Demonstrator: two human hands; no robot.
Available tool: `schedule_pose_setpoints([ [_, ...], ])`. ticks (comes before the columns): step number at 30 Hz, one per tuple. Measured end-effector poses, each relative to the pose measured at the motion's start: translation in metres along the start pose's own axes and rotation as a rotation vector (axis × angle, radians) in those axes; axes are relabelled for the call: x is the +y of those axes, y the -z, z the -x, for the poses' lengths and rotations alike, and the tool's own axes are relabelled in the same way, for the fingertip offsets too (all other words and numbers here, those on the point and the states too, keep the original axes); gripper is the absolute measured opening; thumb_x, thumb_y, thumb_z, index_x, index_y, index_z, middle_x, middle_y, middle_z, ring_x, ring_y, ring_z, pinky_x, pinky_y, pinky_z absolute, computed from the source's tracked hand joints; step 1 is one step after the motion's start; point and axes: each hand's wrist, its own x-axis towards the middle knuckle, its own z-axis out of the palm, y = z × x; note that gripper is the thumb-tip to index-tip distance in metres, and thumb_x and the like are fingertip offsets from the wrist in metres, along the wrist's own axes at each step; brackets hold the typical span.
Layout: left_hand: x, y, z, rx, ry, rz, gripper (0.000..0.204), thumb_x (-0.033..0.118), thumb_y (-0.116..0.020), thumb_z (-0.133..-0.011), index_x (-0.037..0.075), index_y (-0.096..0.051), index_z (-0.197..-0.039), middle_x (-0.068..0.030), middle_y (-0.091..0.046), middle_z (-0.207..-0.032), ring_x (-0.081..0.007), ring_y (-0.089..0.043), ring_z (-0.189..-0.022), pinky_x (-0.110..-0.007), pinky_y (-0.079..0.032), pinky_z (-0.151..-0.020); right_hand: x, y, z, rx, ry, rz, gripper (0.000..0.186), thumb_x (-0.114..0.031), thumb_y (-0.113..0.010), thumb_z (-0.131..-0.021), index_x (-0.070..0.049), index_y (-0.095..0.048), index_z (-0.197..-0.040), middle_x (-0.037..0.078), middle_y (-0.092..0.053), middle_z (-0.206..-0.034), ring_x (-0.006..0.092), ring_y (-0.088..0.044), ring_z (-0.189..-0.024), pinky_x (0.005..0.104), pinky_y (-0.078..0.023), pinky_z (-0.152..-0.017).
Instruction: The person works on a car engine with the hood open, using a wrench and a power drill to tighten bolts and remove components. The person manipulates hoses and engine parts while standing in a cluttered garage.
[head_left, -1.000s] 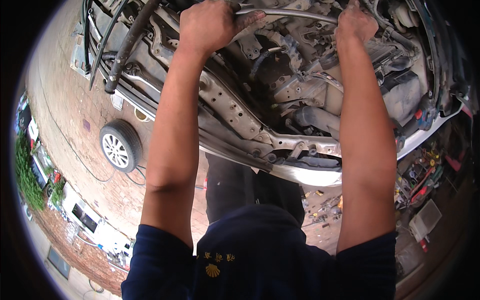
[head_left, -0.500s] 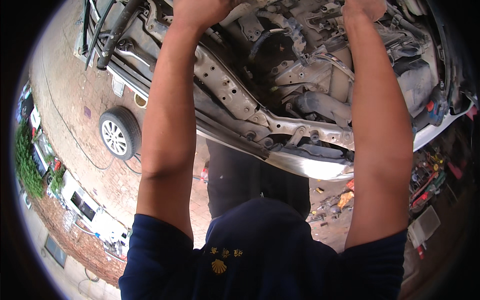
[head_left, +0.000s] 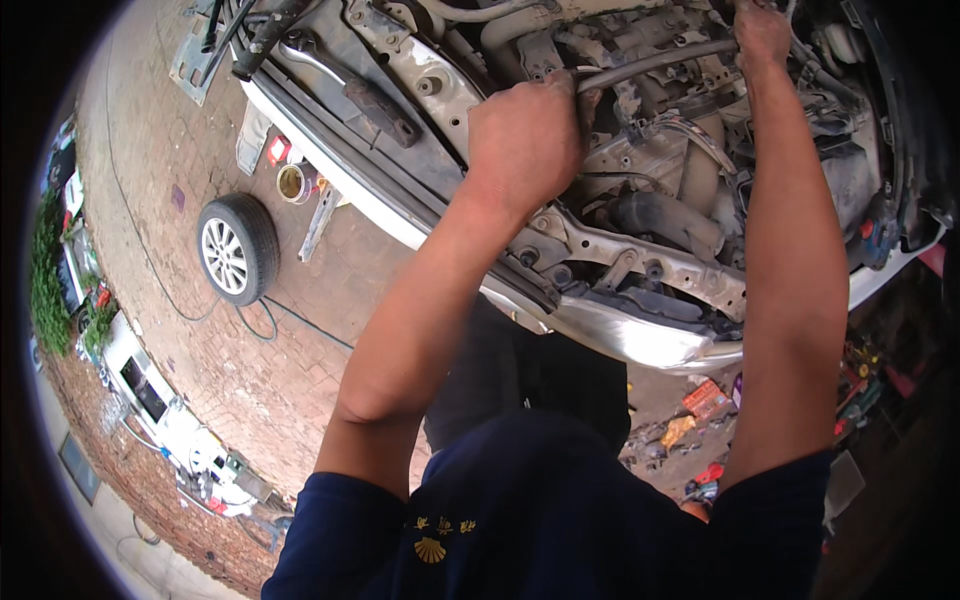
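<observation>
My left hand is closed around the near end of a grey, slightly curved hose-like tube above the open engine bay. The tube rises to the right, and its far end meets my right hand. That hand's fingers are bent around it near the top edge of the view, partly out of sight. Beneath my left hand runs the bare metal front crossmember. A thick dark air duct sits between my arms, below the tube.
A long wrench-like metal piece lies on the car's left-hand edge. On the brick ground are a wheel, an open tin and a thin cable. Scattered parts and an orange-red box lie at the lower right.
My left hand has come down and right from the top edge, now showing the grey tube in its grip. My right hand has shifted slightly right. The view has shifted over the car.
</observation>
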Motion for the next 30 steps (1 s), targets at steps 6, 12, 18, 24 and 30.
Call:
schedule_pose_setpoints([
  [6, 0.048, -0.015, 0.053, -0.208, 0.060, 0.457, 0.035, 0.017, -0.056, -0.094, -0.007, -0.048, -0.119, -0.0313, -0.064, -0.096, -0.0487, -0.064, -0.087, -0.054, -0.052, -0.075, -0.028, 0.010, 0.010, -0.170, 0.037, 0.334, 0.039, -0.032, -0.079, -0.086, 0.005, -0.071, -0.089, 0.009, -0.068, -0.077, 0.0183, -0.059, -0.068, 0.0365, -0.047, -0.060],
  [12, 0.092, -0.038, 0.070, -0.405, 0.055, 0.745, 0.062, 0.013, -0.055, -0.091, -0.025, -0.031, -0.135, -0.0382, -0.063, -0.100, -0.0498, -0.064, -0.098, -0.050, -0.052, -0.089, -0.006, 0.011, 0.004, -0.261, -0.327, -0.337, 0.042, -0.042, -0.068, -0.093, -0.009, -0.058, -0.068, 0.000, -0.044, -0.050, 0.0151, -0.043, -0.040, 0.0302, -0.036, -0.041],
  [18, 0.060, -0.018, 0.067, -0.388, 0.122, 0.699, 0.035, 0.012, -0.052, -0.097, -0.007, -0.044, -0.125, -0.0317, -0.063, -0.091, -0.0502, -0.063, -0.088, -0.055, -0.049, -0.076, -0.012, 0.025, 0.013, -0.232, -0.283, -0.282, 0.048, -0.047, -0.068, -0.091, -0.003, -0.059, -0.074, 0.000, -0.035, -0.052, 0.0153, -0.035, -0.042, 0.0359, -0.044, -0.057],
  [24, 0.036, 0.071, 0.061, -0.337, 0.045, 0.663, 0.042, 0.007, -0.054, -0.096, -0.002, -0.049, -0.137, -0.0281, -0.066, -0.101, -0.0469, -0.065, -0.097, -0.049, -0.052, -0.081, -0.090, 0.021, 0.039, -0.145, -0.222, -0.436, 0.042, -0.038, -0.063, -0.094, -0.002, -0.058, -0.072, 0.000, -0.034, -0.052, 0.0164, -0.035, -0.043, 0.0344, -0.043, -0.057],
  [30, -0.003, 0.097, -0.033, -0.172, -0.116, 0.450, 0.029, 0.013, -0.064, -0.094, -0.002, -0.063, -0.120, -0.0252, -0.067, -0.085, -0.0414, -0.066, -0.075, -0.044, -0.052, -0.066, -0.096, -0.011, -0.013, -0.016, -0.224, -0.345, 0.043, -0.040, -0.063, -0.095, -0.005, -0.058, -0.070, 0.001, -0.042, -0.053, 0.0163, -0.041, -0.044, 0.0326, -0.038, -0.050],
])
